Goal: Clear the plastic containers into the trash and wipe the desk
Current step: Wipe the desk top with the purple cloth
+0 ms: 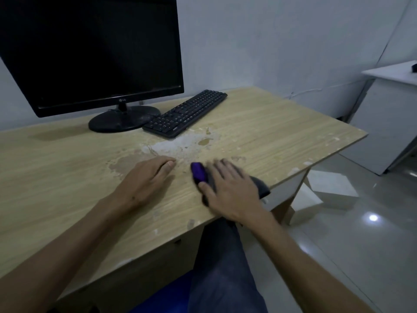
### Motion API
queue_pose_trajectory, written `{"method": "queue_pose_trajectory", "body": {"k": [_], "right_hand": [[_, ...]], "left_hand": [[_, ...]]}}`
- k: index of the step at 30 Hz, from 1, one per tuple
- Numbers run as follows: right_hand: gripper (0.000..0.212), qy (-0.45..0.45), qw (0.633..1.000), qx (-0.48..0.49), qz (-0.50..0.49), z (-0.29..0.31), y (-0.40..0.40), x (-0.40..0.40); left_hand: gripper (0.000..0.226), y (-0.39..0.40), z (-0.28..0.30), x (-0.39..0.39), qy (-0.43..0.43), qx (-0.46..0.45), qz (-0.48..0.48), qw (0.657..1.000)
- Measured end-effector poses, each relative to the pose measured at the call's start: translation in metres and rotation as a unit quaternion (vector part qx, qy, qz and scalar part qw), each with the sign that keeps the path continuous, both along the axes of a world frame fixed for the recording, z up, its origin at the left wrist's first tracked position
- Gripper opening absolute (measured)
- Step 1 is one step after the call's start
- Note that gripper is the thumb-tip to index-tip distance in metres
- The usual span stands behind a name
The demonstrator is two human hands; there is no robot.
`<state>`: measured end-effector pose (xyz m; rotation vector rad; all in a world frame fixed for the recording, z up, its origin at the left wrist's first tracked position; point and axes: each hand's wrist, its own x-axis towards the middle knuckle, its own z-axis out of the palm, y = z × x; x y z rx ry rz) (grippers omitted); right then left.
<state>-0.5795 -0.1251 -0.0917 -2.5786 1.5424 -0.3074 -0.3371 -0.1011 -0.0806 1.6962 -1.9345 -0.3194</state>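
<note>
We see the dark cloth with a purple patch (199, 173) lying on the worn wooden desk (282, 132), our right hand (230, 190) pressing it flat-fingered. Our left hand (146, 177) rests relaxed beside it; monitor (90, 53) and keyboard (186, 114) stand behind.

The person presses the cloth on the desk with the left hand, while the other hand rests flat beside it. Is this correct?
Not quite: in the head view the right hand presses the dark cloth on the desk, while the left hand rests flat beside it.
</note>
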Motion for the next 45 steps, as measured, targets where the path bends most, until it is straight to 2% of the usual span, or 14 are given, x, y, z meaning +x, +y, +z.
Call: {"method": "queue_pose_trajectory", "body": {"k": [4, 9, 11, 14, 17, 20, 24, 29, 32, 36, 40, 45], "right_hand": [[0.073, -0.018, 0.995, -0.019, 0.096, -0.005, 0.048, 0.05], [0.065, 0.008, 0.987, -0.005, 0.162, 0.003, 0.017, 0.033], [0.062, 0.01, 0.99, 0.013, 0.139, 0.007, -0.013, 0.013], [0.064, 0.037, 0.998, 0.034, 0.034, 0.012, -0.071, -0.038], [0.067, 0.055, 0.995, 0.063, -0.061, 0.015, -0.105, -0.076], [0.07, 0.044, 0.995, 0.06, -0.072, 0.007, -0.1, -0.069], [0.074, 0.018, 0.999, 0.032, -0.004, 0.005, -0.051, -0.026], [0.065, -0.019, 0.985, -0.029, 0.169, 0.004, 0.021, 0.056], [0.064, -0.025, 0.973, -0.023, 0.23, -0.003, 0.021, 0.089], [0.059, -0.026, 0.964, 0.002, 0.263, 0.002, -0.022, 0.115], [0.059, -0.001, 0.974, 0.027, 0.223, 0.006, -0.073, 0.114], [0.059, 0.016, 0.998, 0.023, 0.059, 0.003, -0.12, 0.078]], "left_hand": [[0.046, -0.001, 0.0, -0.001, 0.009, 0.0, 0.002, 1.0], [0.044, -0.008, 0.005, 0.008, -0.02, 0.003, -0.011, 1.0], [0.044, -0.009, 0.004, 0.009, -0.029, 0.0, -0.008, 1.0], [0.052, -0.011, 0.007, 0.009, -0.036, 0.0, -0.001, 0.999], [0.048, -0.017, 0.01, 0.013, -0.022, -0.003, 0.007, 1.0], [0.045, -0.021, 0.012, 0.015, 0.024, -0.013, 0.016, 0.999], [0.041, -0.024, 0.012, 0.018, 0.089, -0.026, 0.039, 0.995], [0.044, -0.025, 0.014, 0.032, 0.111, -0.044, 0.072, 0.99], [0.045, -0.029, 0.019, 0.044, 0.098, -0.047, 0.086, 0.99], [0.047, -0.036, 0.022, 0.058, 0.08, -0.03, 0.091, 0.992], [0.05, -0.039, 0.021, 0.062, 0.076, -0.032, 0.095, 0.992], [0.05, -0.042, 0.017, 0.067, 0.002, 0.008, 0.103, 0.995]]}}
